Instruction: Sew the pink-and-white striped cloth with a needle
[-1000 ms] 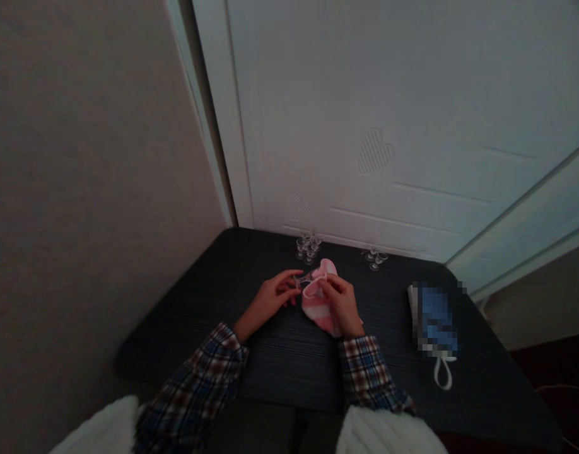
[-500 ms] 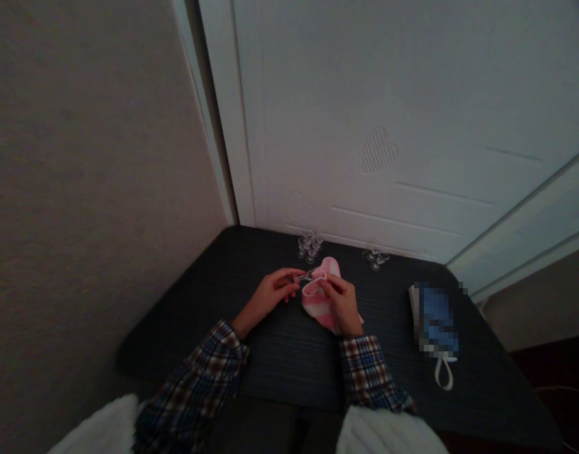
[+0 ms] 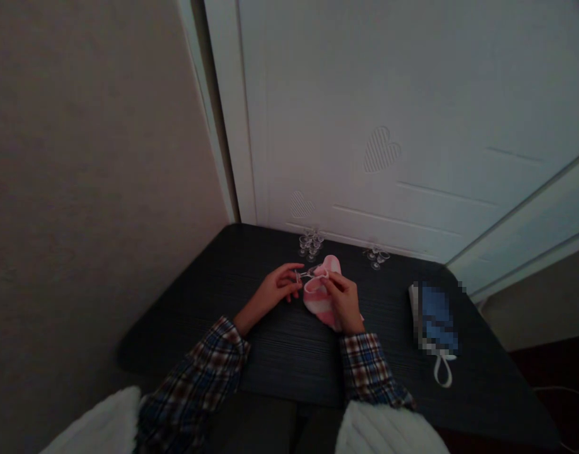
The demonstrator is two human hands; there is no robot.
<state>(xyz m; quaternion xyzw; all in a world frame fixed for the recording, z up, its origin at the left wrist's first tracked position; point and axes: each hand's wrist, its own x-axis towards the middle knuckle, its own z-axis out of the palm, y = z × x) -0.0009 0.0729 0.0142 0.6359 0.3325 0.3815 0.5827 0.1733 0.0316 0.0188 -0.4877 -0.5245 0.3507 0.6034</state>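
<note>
My left hand [image 3: 276, 287] is closed at the fingertips on the foot of a small clear stemmed glass [image 3: 309, 273], which lies on its side, its bowl toward the right. A pink-and-white striped cloth [image 3: 320, 305] with a folded edge is pinched between the fingers of my right hand [image 3: 345, 299]. One part of the cloth stands up behind the glass bowl and touches it or nearly so. The rest hangs below, partly hidden by my right hand.
Several small stemmed glasses [image 3: 311, 243] stand in a group at the back of the dark table [image 3: 195, 302]. A smaller group of glasses [image 3: 376, 256] stands farther right. A blurred blue item [image 3: 438, 318] with a white strap lies at the right. A white panel door [image 3: 318, 126] rises behind.
My left fingers have opened out slightly around the glass foot, so more of it shows. The glass and cloth stay almost in the same place; the view has shifted a little.
</note>
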